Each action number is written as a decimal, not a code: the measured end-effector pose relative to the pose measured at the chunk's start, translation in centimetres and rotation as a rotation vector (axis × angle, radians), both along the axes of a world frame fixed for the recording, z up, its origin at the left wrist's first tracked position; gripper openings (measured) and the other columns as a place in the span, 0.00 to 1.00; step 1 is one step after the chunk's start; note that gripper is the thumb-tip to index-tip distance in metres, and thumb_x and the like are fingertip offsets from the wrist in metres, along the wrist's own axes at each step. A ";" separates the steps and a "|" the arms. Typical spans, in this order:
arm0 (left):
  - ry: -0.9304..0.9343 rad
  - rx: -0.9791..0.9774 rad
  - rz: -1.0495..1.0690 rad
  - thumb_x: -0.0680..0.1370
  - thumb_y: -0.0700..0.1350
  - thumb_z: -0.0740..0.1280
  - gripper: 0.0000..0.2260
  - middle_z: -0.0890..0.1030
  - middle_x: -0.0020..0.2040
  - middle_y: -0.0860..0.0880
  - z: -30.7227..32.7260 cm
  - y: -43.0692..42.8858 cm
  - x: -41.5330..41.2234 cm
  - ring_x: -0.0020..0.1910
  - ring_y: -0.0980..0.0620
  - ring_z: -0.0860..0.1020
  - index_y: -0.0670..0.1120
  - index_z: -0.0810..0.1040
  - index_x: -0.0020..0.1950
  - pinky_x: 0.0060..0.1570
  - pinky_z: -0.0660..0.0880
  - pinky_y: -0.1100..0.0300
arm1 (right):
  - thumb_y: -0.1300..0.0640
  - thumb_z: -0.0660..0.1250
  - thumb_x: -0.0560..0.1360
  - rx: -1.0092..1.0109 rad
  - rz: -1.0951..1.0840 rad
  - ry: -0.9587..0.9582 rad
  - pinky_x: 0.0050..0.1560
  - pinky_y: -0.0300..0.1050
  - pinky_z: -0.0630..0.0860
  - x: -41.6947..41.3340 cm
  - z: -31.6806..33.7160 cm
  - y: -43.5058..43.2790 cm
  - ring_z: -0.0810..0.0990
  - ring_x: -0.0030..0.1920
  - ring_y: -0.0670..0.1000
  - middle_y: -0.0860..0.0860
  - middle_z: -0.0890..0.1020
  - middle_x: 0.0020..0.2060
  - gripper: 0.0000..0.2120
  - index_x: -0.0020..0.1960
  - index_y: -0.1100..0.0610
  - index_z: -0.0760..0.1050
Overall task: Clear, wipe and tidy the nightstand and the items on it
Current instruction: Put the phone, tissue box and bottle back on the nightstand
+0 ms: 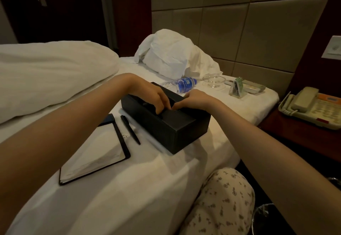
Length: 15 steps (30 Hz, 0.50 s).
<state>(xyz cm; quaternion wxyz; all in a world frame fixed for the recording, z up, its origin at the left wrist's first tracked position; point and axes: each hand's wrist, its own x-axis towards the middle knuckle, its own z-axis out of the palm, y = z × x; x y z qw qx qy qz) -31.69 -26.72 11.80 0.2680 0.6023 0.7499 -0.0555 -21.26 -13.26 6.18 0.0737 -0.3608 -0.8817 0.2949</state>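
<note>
Both sets of fingers [162, 103] atop box [175, 131]

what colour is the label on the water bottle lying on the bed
Blue, on the water bottle lying on the bed; head view.

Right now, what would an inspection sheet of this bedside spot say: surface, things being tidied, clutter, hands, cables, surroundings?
Surface: white bed sheet carries most items; dark nightstand at right.
Job's things: black box, notepad, pen, bottle lying down, glass dish, card stand on the sheet; phone on the nightstand.
Clutter: crumpled pillow.
Hands: left hand curls its fingers into the box's top slot; right hand rests on the box top, fingertips hidden.
Cables: phone cord, coiled.
Surroundings: padded wall, lined bin.
</note>
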 end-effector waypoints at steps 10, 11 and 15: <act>0.086 0.050 -0.092 0.70 0.34 0.71 0.20 0.76 0.56 0.47 1.4 1.0 2.6 0.51 0.52 0.74 0.51 0.72 0.57 0.54 0.70 0.59 | 0.40 0.75 0.61 0.280 -0.127 0.127 0.37 0.45 0.75 2.2 1.9 0.4 0.79 0.40 0.50 0.53 0.81 0.38 0.24 0.45 0.59 0.81; 0.072 0.076 -0.098 0.70 0.34 0.70 0.20 0.76 0.56 0.46 1.8 1.3 3.1 0.49 0.53 0.74 0.48 0.74 0.58 0.52 0.70 0.60 | 0.40 0.75 0.61 0.270 -0.135 0.132 0.37 0.45 0.76 2.8 2.4 0.7 0.79 0.41 0.50 0.53 0.81 0.38 0.25 0.46 0.59 0.81; 0.062 0.106 -0.145 0.70 0.31 0.68 0.19 0.76 0.51 0.49 3.3 2.8 5.6 0.49 0.51 0.73 0.45 0.75 0.59 0.48 0.70 0.63 | 0.39 0.75 0.62 0.233 -0.163 0.134 0.42 0.45 0.77 5.5 3.8 1.8 0.79 0.41 0.50 0.53 0.82 0.40 0.26 0.48 0.60 0.82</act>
